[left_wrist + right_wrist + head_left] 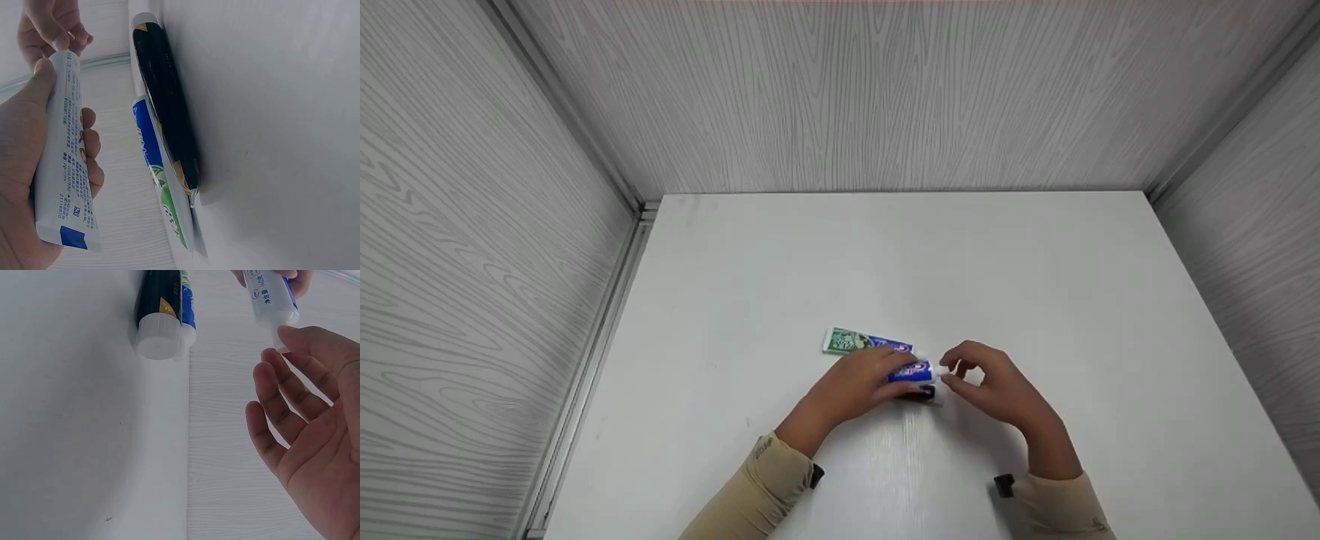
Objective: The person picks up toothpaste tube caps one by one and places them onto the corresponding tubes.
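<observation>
My left hand (851,382) holds a blue and white toothpaste tube (911,373), raised over the table with its narrow end toward the right. The left wrist view shows the printed white back of this toothpaste tube (67,146), with the thumb along one side and fingers curled round the other. At its narrow end my right hand (997,386) pinches the small white cap (278,338) between thumb and fingertips; the other fingers are loosely bent. Beneath and beside the left hand lie a dark toothpaste tube (166,101) and a green and blue toothpaste tube (849,341).
The white table (720,285) stands against a wood-grain back panel (840,97), with similar panels on the left (472,300) and right (1252,247). A wide white cap (159,336) is on the dark tube's end. Both sleeves are tan.
</observation>
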Demonstrator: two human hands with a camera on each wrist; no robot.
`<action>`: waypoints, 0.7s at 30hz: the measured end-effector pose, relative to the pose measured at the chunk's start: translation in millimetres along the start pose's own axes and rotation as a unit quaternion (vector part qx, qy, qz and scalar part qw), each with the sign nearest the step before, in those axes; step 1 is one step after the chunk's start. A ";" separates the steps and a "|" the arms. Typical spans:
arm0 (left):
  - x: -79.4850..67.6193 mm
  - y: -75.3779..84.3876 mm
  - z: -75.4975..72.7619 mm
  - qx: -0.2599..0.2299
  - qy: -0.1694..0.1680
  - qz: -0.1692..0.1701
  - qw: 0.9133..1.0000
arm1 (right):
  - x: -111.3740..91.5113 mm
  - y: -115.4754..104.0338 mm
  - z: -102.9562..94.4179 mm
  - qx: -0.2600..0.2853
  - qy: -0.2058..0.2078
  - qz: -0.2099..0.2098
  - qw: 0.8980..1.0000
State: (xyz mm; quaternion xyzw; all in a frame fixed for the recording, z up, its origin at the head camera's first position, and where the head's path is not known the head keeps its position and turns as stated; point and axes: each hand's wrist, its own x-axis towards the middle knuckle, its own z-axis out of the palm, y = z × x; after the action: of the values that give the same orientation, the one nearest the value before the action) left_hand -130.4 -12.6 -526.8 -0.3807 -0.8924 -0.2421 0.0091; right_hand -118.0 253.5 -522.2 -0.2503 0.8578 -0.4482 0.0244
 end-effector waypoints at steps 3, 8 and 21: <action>0.0 -0.1 -0.2 0.001 -0.002 -0.002 1.000 | -0.5 1.0 0.4 0.004 -0.006 0.008 1.000; -0.4 -0.3 -0.9 0.002 -0.003 -0.004 1.000 | 0.2 3.0 1.6 -0.002 -0.016 0.018 1.000; 0.0 0.2 -0.3 0.005 -0.007 -0.004 1.000 | -0.2 3.5 1.4 -0.004 -0.022 0.030 0.999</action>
State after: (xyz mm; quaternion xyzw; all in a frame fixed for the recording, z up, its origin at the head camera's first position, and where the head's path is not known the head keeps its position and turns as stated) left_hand -130.3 -12.5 -526.5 -0.3792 -0.8949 -0.2352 0.0035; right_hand -118.9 254.2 -525.8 -0.2346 0.8661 -0.4380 0.0552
